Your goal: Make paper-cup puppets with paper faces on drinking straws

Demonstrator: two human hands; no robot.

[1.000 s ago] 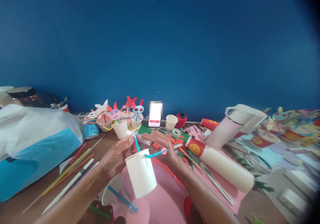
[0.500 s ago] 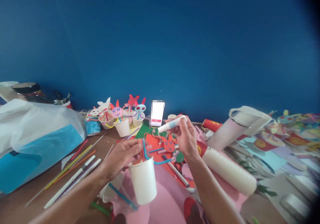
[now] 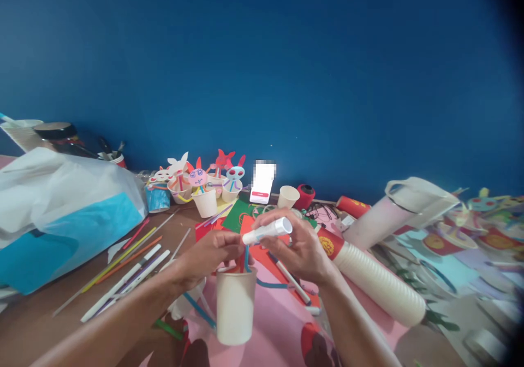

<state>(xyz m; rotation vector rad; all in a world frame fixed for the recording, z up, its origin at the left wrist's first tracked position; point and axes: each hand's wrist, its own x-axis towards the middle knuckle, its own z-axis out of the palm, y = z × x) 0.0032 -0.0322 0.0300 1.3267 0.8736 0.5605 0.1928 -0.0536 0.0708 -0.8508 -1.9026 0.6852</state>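
Pinched in my left hand [image 3: 223, 249] is the top of a blue pipe cleaner [image 3: 246, 259] that rises out of a white paper cup [image 3: 235, 308]. An orange-red strip stands beside it in the cup, partly hidden by my fingers. My right hand [image 3: 301, 247] is closed around a white glue stick [image 3: 268, 230], tilted with its round end toward the upper right. The other end of the glue stick is close to my left fingertips and the pipe cleaner's top; whether they touch I cannot tell. Another blue pipe cleaner [image 3: 272, 285] sticks out rightward from the cup's rim.
Paper-cup figures [image 3: 204, 200] with animal faces stand at the back, left of a lit phone [image 3: 262, 184]. Markers [image 3: 123, 285] and pipe cleaners lie on the left. On the right are stacked paper cups [image 3: 379, 279] and a white pitcher [image 3: 380, 219]. A plastic bag [image 3: 73, 192] is at far left.
My right hand has brought the glue stick left and down to my left hand, turning it. The cup is now more upright and slightly lower. The view has shifted a little.
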